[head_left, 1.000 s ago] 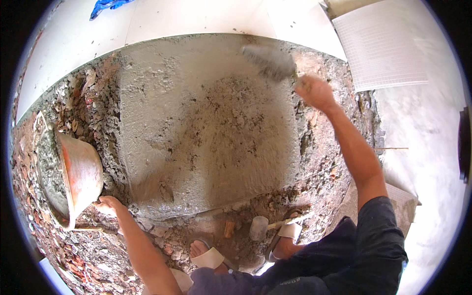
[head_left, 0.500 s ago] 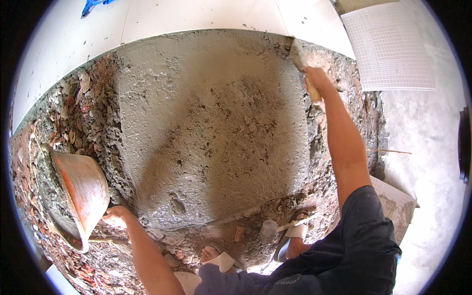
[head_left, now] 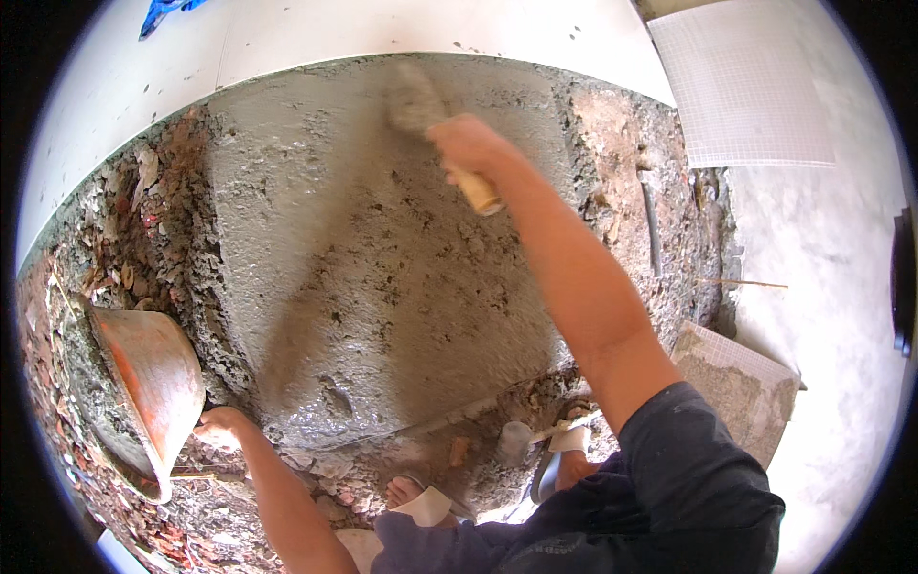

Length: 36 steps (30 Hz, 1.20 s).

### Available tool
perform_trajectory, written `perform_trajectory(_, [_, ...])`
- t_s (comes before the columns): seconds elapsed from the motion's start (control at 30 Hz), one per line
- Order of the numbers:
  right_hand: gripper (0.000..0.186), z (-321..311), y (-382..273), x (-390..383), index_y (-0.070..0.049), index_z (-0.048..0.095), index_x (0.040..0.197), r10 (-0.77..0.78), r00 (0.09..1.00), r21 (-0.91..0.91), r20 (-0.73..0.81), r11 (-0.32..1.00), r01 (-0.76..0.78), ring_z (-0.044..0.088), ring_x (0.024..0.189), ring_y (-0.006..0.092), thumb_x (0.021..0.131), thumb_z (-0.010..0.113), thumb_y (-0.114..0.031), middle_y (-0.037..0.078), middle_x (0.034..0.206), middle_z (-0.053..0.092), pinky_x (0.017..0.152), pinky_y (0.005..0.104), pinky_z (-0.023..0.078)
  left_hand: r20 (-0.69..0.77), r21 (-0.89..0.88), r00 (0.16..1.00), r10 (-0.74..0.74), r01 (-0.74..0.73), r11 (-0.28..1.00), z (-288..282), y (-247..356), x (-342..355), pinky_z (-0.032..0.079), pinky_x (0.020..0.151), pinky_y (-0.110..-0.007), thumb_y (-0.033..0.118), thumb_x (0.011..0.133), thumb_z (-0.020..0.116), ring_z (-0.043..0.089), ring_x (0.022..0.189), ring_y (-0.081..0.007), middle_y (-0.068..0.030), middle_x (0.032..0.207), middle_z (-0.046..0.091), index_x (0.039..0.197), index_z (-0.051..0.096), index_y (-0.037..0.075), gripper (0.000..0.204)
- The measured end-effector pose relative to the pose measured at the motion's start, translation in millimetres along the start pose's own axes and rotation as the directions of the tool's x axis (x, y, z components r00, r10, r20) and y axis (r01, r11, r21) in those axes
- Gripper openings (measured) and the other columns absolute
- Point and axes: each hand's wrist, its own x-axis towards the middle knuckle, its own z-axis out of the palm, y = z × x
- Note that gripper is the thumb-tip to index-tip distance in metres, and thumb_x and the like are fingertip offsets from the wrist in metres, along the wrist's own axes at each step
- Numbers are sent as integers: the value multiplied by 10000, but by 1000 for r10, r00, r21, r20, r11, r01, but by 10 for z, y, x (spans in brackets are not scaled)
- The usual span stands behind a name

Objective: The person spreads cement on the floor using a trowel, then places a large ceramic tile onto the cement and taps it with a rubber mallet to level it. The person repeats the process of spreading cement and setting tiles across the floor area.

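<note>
Right hand (head_left: 469, 148), trowel (head_left: 477, 193) (tiles (head_left: 402, 27) beyond)

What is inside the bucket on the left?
Grey, mortar-like mix shows inside the bucket; the bottom beneath the mix is covered and cannot be seen.

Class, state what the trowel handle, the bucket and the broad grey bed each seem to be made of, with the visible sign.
Trowel handle: probably wood, fairly smooth; pale yellow-brown, rounded.
Bucket: likely plastic or rubber, dull and scuffed; orange shows through greyish smears on its curved wall.
Broad grey bed: seemingly wet cement mortar; its pitted surface glistens in places.
</note>
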Motion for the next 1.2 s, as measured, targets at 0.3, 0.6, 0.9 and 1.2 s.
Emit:
perform_trajectory(0.3, [340, -283, 1620, -339, 4, 640, 1086, 211, 795, -108, -569, 939, -326, 661, 867, 275, 919, 403, -174, 190, 1022, 666, 785, 446, 523, 1, 4, 1000, 24, -24, 1000, 46, -5, 22, 448, 916, -517, 345, 936, 461, 511, 1165, -323, -179, 1298, 492, 1348, 408, 32, 520])
perform_trajectory(0.6, [343, -224, 1136, -541, 45, 547, 1043, 377, 907, 673, -189, 722, -160, 578, 566, 181, 931, 536, -279, 114, 783, 600, 505, 319, 517, -9, 26, 999, 34, -34, 999, 51, -23, 37, 441, 918, -521, 345, 937, 457, 511, 1165, -319, -174, 1295, 496, 1348, 409, 35, 517])
perform_trajectory(0.9, [370, 75, 569, -441, 56, 599, 947, 24, 972, -9, -233, 1000, -27, 670, 750, 306, 915, 447, -279, 198, 861, 653, 729, 404, 520, -7, 33, 999, 39, -39, 999, 60, -21, 63, 434, 921, -524, 345, 938, 452, 511, 1165, -314, -169, 1292, 499, 1347, 410, 38, 513])
perform_trajectory(1.2, [361, -128, 1660, -445, 54, 554, 948, 420, 846, 537, -327, 820, -199, 587, 578, 244, 907, 514, -302, 127, 712, 582, 547, 371, 511, 3, 54, 999, 43, -43, 998, 97, -53, 97, 427, 923, -527, 346, 939, 448, 511, 1164, -310, -164, 1289, 502, 1347, 411, 41, 510])
